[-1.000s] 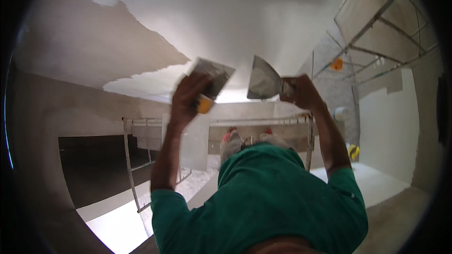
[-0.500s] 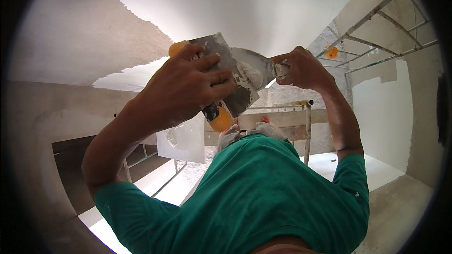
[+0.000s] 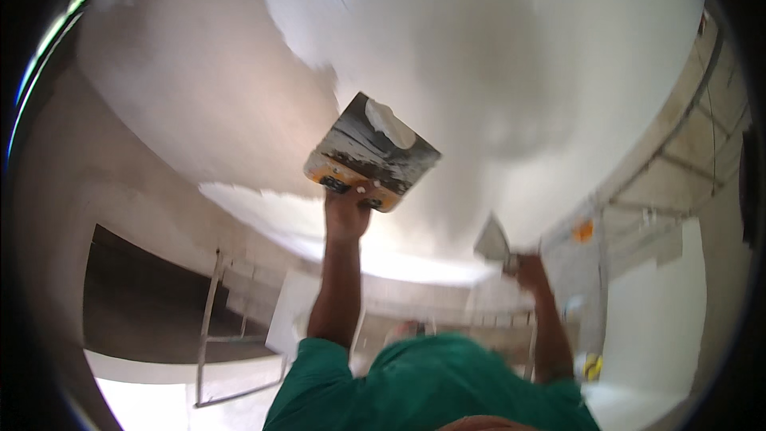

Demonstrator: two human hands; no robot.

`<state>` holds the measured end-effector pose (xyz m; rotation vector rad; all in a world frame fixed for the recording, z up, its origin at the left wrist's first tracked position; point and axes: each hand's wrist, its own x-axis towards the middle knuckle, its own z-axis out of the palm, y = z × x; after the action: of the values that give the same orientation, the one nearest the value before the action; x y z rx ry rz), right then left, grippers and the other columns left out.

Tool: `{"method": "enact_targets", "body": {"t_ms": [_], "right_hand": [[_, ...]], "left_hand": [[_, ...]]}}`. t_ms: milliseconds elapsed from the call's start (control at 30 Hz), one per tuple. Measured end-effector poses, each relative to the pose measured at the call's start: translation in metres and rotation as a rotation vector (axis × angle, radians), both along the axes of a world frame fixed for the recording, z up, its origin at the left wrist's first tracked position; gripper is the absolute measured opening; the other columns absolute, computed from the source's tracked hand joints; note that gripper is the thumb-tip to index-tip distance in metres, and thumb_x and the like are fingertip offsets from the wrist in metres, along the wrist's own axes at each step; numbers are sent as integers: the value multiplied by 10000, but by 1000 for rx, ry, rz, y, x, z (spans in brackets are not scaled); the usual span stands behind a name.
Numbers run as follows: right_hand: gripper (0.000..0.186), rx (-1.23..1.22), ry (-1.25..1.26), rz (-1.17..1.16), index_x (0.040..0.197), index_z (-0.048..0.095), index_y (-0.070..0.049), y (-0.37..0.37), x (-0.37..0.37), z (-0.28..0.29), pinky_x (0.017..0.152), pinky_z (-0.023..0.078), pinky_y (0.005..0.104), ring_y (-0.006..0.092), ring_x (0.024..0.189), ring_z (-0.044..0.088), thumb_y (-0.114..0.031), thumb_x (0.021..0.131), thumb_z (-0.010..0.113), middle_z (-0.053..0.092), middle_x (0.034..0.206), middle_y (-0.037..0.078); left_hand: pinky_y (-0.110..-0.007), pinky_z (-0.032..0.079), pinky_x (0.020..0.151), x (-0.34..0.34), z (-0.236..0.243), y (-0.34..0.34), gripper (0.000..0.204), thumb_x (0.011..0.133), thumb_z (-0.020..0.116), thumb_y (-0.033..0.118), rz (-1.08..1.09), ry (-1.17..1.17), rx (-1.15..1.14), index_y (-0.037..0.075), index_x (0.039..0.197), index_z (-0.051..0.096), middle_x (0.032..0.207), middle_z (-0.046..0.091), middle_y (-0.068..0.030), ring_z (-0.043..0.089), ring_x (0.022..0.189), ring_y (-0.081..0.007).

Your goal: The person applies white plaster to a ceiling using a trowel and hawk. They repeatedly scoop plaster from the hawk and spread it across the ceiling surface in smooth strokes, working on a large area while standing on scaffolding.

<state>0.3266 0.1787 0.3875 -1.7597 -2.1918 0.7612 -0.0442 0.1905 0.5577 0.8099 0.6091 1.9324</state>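
My left hand [image 3: 346, 215] is raised and wrapped round the orange-and-black handle of a plastering trowel [image 3: 355, 146]. Near the upper edge of its rectangular metal blade sits a lump of white plaster [image 3: 391, 124]. Lower and to the right, my right hand [image 3: 531, 273] grips a putty knife [image 3: 492, 241] with its blade pointing up. The two tools are apart. Behind them spreads a broad surface of smooth whitish plaster [image 3: 487, 96], with a bare greyish area [image 3: 207, 72] to its left. Motion blurs my right hand somewhat.
Metal scaffold bars [image 3: 658, 156] run along the right side. A metal frame [image 3: 209, 303] and a pale board [image 3: 289, 315] stand at the lower left, by a dark opening [image 3: 152, 295]. An orange object [image 3: 583, 231] and a yellow one [image 3: 592, 366] are at the right.
My hands have separated. The left hand has raised the trowel and turned its blade face into view; the right has lowered the putty knife away from it. The whole view has tilted upward.
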Motion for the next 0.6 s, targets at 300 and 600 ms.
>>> {"method": "enact_targets", "body": {"t_ms": [300,600], "right_hand": [[296,-27,299,-96,906,705,-35,-54,-22,-20,624,497,345,215,645,652,-194,672,791,680,740,155],[293,-31,337,-87,890,696,-3,-58,-30,-11,596,476,334,160,613,607,-126,640,786,663,704,155]], "left_hand": [[-428,489,879,-103,379,88,565,789,558,11,1262,1569,597,192,1323,513,1099,657,-122,635,941,-319],[-480,379,1016,-158,430,164,656,793,531,-24,1849,1780,573,245,1384,434,1359,513,-42,498,1230,-252]]}}
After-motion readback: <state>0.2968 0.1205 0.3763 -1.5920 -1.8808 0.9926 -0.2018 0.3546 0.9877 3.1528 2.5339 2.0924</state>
